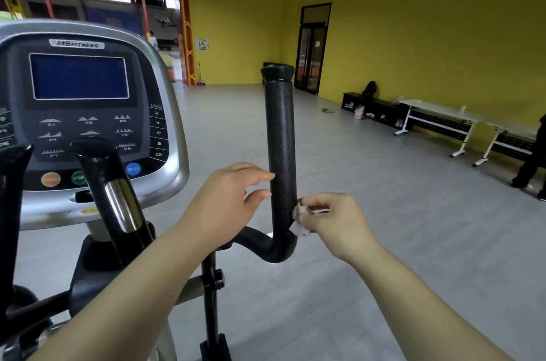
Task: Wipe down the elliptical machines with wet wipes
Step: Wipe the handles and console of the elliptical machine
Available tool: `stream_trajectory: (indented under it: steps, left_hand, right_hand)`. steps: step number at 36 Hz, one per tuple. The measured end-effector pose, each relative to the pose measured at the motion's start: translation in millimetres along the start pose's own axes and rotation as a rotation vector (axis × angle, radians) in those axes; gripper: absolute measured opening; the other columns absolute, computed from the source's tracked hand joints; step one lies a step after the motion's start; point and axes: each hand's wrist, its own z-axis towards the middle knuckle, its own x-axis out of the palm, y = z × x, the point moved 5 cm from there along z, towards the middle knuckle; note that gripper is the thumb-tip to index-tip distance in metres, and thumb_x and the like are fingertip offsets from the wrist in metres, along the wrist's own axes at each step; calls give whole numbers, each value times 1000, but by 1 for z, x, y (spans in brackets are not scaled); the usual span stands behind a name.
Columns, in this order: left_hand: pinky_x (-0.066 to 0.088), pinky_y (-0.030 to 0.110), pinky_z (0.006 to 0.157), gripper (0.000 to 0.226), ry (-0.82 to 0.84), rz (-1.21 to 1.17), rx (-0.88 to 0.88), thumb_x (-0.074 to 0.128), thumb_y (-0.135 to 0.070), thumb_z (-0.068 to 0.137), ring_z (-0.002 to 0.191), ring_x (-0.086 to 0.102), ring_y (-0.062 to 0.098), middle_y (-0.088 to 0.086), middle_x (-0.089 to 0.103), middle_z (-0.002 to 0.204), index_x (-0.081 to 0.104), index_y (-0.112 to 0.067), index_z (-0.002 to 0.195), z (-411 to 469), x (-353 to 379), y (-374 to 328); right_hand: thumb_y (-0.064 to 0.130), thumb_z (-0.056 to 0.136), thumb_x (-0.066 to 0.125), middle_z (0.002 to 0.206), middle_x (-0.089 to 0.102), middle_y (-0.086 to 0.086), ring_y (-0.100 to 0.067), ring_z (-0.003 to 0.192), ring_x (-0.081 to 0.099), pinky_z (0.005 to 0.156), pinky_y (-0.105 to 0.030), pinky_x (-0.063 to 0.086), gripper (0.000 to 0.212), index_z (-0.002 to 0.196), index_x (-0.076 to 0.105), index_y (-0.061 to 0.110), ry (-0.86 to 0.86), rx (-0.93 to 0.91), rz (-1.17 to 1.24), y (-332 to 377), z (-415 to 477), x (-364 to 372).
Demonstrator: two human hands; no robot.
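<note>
The elliptical machine's black foam handle (280, 136) stands upright in the middle of the view and bends left at its foot. My right hand (331, 220) pinches a small crumpled wet wipe (299, 222) against the lower right side of that handle. My left hand (227, 201) is just left of the handle, fingers spread, fingertips touching or nearly touching the foam, holding nothing. The machine's grey console (88, 112) with a dark blue screen sits at the left.
A fixed black handle with a chrome sensor strip (118, 201) rises in front of the console. Grey floor stretches to the right. White tables (437, 118) and a low black bench line the yellow wall, and a person's legs (531, 165) show at the right edge.
</note>
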Motion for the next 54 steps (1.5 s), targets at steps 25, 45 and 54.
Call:
stream_trajectory:
  steps: [25, 45, 54]
  left_hand:
    - [43, 4, 68, 9, -468, 156, -479, 72, -15, 81, 77, 61, -4, -19, 65, 81, 70, -21, 87, -88, -148, 91]
    - [40, 9, 71, 7, -520, 140, -657, 74, -17, 79, 81, 61, 11, 3, 66, 76, 72, -13, 84, -63, -142, 155]
    - [49, 32, 76, 9, -532, 255, -555, 73, -15, 79, 76, 61, 22, 3, 68, 76, 70, -8, 84, -64, -139, 149]
  right_hand:
    - [12, 85, 67, 94, 58, 14, 0, 85, 56, 77, -12, 46, 19, 98, 71, 25, 184, -596, 26, 142, 31, 150]
    - [14, 98, 47, 136, 54, 10, -8, 129, 44, 104, -16, 28, 32, 126, 61, 21, 570, -639, -150, 187, 113, 262]
    - [5, 93, 52, 122, 63, 14, 7, 111, 52, 96, -8, 37, 30, 112, 70, 21, 672, -772, -62, 192, 104, 260]
